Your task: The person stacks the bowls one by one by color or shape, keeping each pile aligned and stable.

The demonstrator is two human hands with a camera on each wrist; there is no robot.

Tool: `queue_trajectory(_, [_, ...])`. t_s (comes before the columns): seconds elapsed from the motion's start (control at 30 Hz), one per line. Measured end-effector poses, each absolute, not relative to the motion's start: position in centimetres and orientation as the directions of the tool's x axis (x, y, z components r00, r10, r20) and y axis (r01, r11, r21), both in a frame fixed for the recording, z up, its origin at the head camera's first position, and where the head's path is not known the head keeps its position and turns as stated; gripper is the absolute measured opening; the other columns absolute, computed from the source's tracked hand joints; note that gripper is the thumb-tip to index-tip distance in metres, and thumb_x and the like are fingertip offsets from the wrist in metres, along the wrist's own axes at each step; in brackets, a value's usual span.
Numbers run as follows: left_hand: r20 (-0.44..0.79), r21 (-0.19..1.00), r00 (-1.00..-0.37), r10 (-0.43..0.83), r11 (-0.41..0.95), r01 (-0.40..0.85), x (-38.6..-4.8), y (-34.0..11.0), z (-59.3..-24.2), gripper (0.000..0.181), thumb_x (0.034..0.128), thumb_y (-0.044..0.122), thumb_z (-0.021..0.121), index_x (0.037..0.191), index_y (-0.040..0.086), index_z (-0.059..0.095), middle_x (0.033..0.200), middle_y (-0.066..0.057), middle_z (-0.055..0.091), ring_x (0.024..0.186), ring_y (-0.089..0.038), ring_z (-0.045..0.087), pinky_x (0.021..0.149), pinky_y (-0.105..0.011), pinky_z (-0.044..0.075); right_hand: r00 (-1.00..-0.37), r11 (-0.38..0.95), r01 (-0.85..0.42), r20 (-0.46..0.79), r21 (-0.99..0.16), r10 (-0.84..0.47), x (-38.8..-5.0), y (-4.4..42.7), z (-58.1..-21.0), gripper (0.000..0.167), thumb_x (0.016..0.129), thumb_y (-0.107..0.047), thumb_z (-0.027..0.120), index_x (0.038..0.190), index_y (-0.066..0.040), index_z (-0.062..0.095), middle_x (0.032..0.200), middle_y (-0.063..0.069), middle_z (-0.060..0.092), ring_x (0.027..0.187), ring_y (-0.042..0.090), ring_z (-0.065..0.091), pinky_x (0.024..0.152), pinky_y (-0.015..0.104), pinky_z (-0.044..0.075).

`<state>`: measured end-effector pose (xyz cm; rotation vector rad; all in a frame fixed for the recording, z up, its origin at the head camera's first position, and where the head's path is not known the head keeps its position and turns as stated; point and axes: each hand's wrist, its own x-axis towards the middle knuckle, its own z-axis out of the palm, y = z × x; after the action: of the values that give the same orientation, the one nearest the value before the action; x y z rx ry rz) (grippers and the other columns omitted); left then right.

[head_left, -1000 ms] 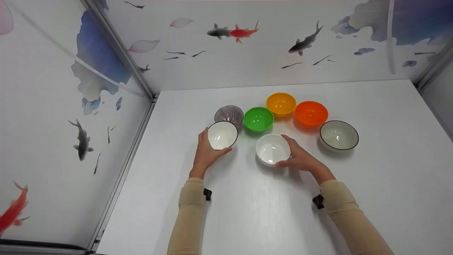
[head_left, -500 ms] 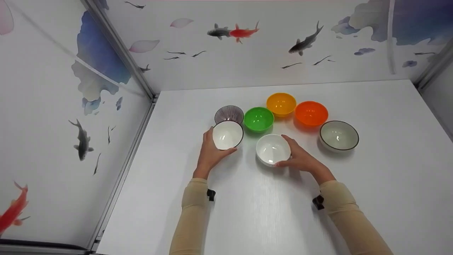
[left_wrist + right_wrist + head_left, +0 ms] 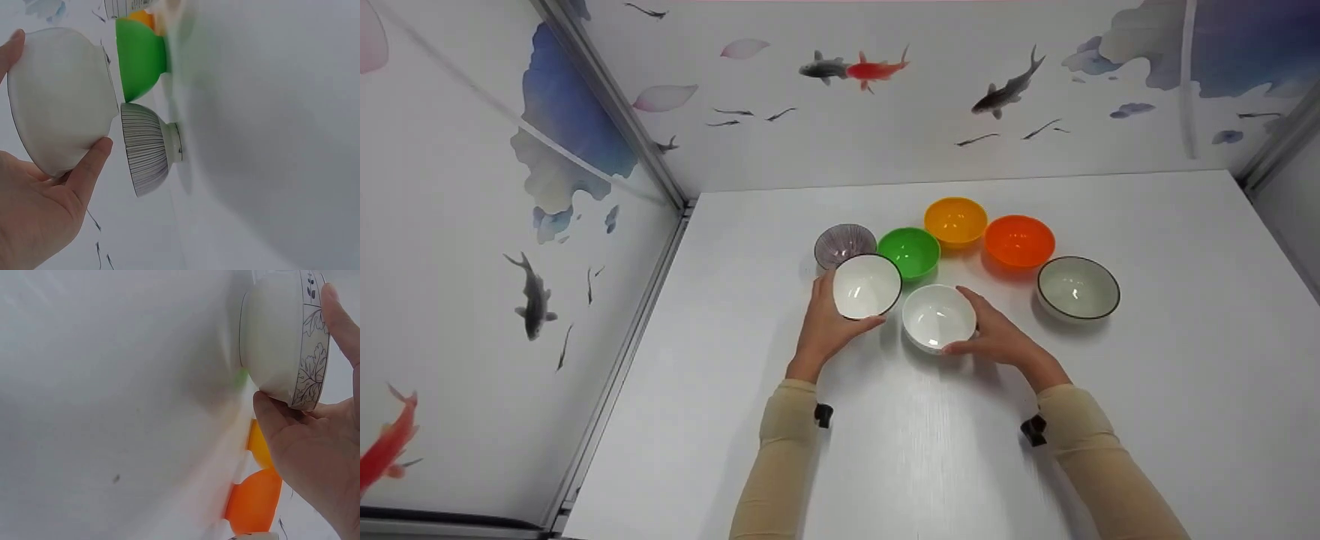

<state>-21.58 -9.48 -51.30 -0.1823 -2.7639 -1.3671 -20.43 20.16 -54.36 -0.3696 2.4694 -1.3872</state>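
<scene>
My left hand (image 3: pixel 826 330) grips a white bowl with a dark rim (image 3: pixel 867 287) by its left side, and in the left wrist view this bowl (image 3: pixel 62 101) is off the table. Fingers and thumb of my right hand (image 3: pixel 997 330) hold a second white bowl (image 3: pixel 937 319) at its right side; the right wrist view shows a leaf-pattern band around that bowl (image 3: pixel 281 337). The two held bowls are close side by side. Behind them are a purple-grey striped bowl (image 3: pixel 844 241), partly covered by the left bowl, and a green bowl (image 3: pixel 911 253).
A yellow bowl (image 3: pixel 955 223) and an orange bowl (image 3: pixel 1020 241) stand further back, right of the green one. To the right is a grey-white bowl with a dark rim (image 3: pixel 1078 289). Printed walls border the white table (image 3: pixel 922 465) at the back and sides.
My left hand has moved to the right with the dark-rimmed bowl, closer to the other white bowl. My right hand and its bowl have stayed in place.
</scene>
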Motion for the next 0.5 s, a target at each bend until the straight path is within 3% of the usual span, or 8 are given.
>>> queue_trajectory(0.3, [0.066,0.785,-0.99,0.122,0.606,0.127,-21.2,-7.1,-50.9,0.122,0.0646,0.049,0.091,0.158,0.009,0.023,0.159,-0.013,0.033,0.144,-0.031,0.039,0.118,-0.049,0.038,-0.932,0.519,-0.08,-0.121,-0.851,-0.341,-20.4,20.3,-54.5,0.112,0.074,-0.032,0.089,0.158,-0.005,0.02,0.158,0.022,0.034,0.141,0.041,0.038,0.119,0.061,0.029])
queue_trajectory(0.5, [0.079,0.782,-0.984,0.158,0.603,0.159,-21.1,-5.8,-50.9,0.122,0.0638,0.052,0.09,0.158,0.011,0.024,0.156,-0.011,0.037,0.141,-0.028,0.043,0.116,-0.046,0.041,-0.936,0.525,-0.067,-0.129,-0.848,-0.327,-20.3,20.2,-54.6,0.113,0.073,-0.035,0.089,0.157,-0.005,0.02,0.158,0.02,0.036,0.139,0.04,0.041,0.118,0.06,0.032])
